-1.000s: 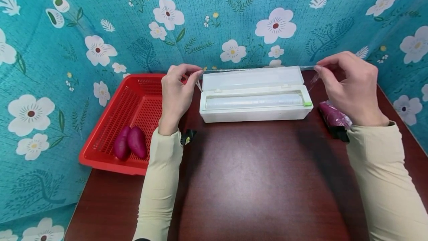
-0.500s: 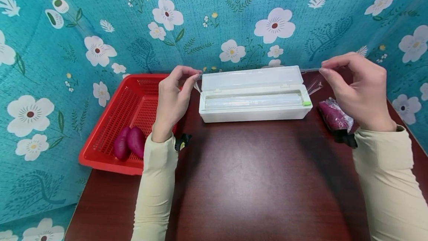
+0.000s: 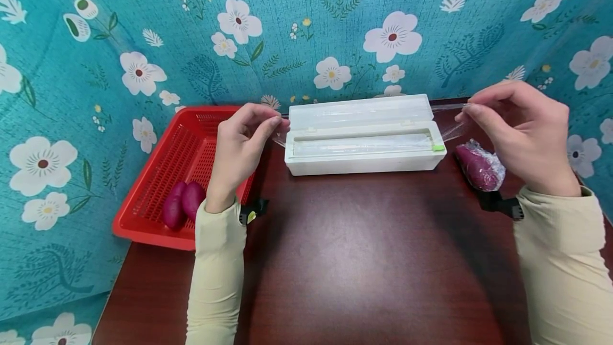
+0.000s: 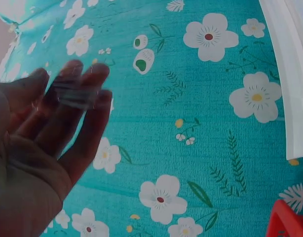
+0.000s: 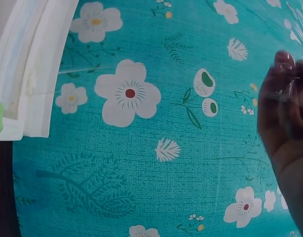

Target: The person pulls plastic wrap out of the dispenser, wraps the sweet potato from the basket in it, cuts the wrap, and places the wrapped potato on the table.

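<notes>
A clear sheet of plastic wrap [image 3: 452, 121] stretches between my two hands over the white dispenser box, whose lid stands raised. My left hand [image 3: 241, 145] pinches one corner between thumb and fingers, left of the box. Beyond the box's right end, my right hand [image 3: 529, 134] pinches the other corner. In the left wrist view, film lies across the fingers of my left hand [image 4: 57, 118]; in the right wrist view, my right hand [image 5: 287, 113] is partly cut off. Inside the dispenser box [image 3: 366, 164] lies a roll of wrap [image 3: 364, 145].
Left of the box, a red plastic basket [image 3: 143, 228] holds two purple sweet potatoes [image 3: 174, 206]. A film-wrapped purple sweet potato [image 3: 479, 166] lies on the dark table [image 3: 354, 260] beneath my right hand. A blue floral cloth [image 3: 287, 31] hangs behind.
Both hands have drawn outward and slightly nearer to me, still pinching the wrap. The film's upper edge has come down across the raised lid. The box has stayed in place.
</notes>
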Motion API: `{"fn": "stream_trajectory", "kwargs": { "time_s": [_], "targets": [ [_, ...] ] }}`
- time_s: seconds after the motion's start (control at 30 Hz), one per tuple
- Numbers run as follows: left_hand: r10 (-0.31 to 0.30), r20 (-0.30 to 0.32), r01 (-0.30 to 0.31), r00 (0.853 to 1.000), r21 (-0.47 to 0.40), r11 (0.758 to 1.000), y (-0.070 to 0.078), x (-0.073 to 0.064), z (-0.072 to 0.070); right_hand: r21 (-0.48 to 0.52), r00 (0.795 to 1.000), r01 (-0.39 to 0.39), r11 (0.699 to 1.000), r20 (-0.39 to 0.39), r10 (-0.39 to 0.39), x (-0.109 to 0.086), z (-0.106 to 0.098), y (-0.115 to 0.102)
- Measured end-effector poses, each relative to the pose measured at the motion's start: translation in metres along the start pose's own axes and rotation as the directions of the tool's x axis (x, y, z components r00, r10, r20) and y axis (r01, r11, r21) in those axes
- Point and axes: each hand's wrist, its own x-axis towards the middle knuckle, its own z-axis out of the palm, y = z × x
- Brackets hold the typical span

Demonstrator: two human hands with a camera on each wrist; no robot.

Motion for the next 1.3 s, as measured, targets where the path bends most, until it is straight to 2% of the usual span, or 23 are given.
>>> {"fn": "stream_trajectory", "kwargs": {
  "time_s": [0.17, 0.27, 0.4, 0.5, 0.57, 0.7, 0.77, 0.83, 1.0, 1.07, 1.17, 1.23, 1.3],
  "targets": [
    [-0.027, 0.109, 0.032, 0.994, -0.041, 0.999, 0.001, -0.009, -0.008, 0.014, 0.995, -0.027, 1.000, 0.100, 0.025, -0.008, -0.008, 0.002],
    [-0.055, 0.198, 0.065, 0.979, -0.047, 0.997, 0.002, -0.016, -0.013, 0.028, 0.983, -0.070, 0.997, 0.170, 0.064, -0.015, -0.013, 0.007],
    [-0.072, 0.337, 0.092, 0.939, -0.044, 0.995, 0.002, -0.024, -0.018, 0.022, 0.957, -0.134, 0.991, 0.262, 0.124, -0.024, -0.019, 0.012],
    [-0.085, 0.435, 0.117, 0.897, -0.049, 0.992, 0.000, -0.030, -0.021, 0.025, 0.925, -0.170, 0.985, 0.349, 0.150, -0.031, -0.024, 0.016],
    [-0.107, 0.500, 0.152, 0.859, -0.049, 0.987, -0.002, -0.034, -0.022, 0.049, 0.894, -0.190, 0.981, 0.421, 0.152, -0.035, -0.026, 0.019],
    [-0.169, 0.621, 0.238, 0.766, -0.030, 0.971, -0.008, -0.042, -0.019, 0.076, 0.824, -0.251, 0.965, 0.540, 0.171, -0.045, -0.025, 0.026],
    [-0.198, 0.660, 0.269, 0.725, -0.007, 0.963, -0.014, -0.046, -0.015, 0.063, 0.788, -0.282, 0.957, 0.585, 0.193, -0.052, -0.022, 0.031],
    [-0.232, 0.690, 0.295, 0.686, 0.028, 0.955, -0.021, -0.049, -0.010, 0.072, 0.741, -0.321, 0.944, 0.641, 0.203, -0.058, -0.019, 0.038],
    [-0.315, 0.743, 0.378, 0.591, 0.090, 0.921, -0.039, -0.057, 0.003, 0.104, 0.604, -0.431, 0.896, 0.771, 0.201, -0.070, -0.009, 0.056],
    [-0.339, 0.757, 0.425, 0.558, 0.090, 0.901, -0.046, -0.060, 0.008, 0.090, 0.556, -0.458, 0.884, 0.805, 0.206, -0.073, -0.003, 0.062],
    [-0.374, 0.762, 0.476, 0.528, 0.098, 0.874, -0.058, -0.064, 0.015, 0.040, 0.496, -0.473, 0.880, 0.838, 0.228, -0.080, 0.005, 0.071],
    [-0.402, 0.762, 0.482, 0.508, 0.135, 0.866, -0.064, -0.065, 0.019, 0.001, 0.454, -0.497, 0.868, 0.853, 0.259, -0.084, 0.010, 0.076],
    [-0.423, 0.766, 0.474, 0.484, 0.176, 0.863, -0.069, -0.067, 0.024, -0.030, 0.423, -0.526, 0.850, 0.858, 0.291, -0.088, 0.015, 0.081]
  ]
}}
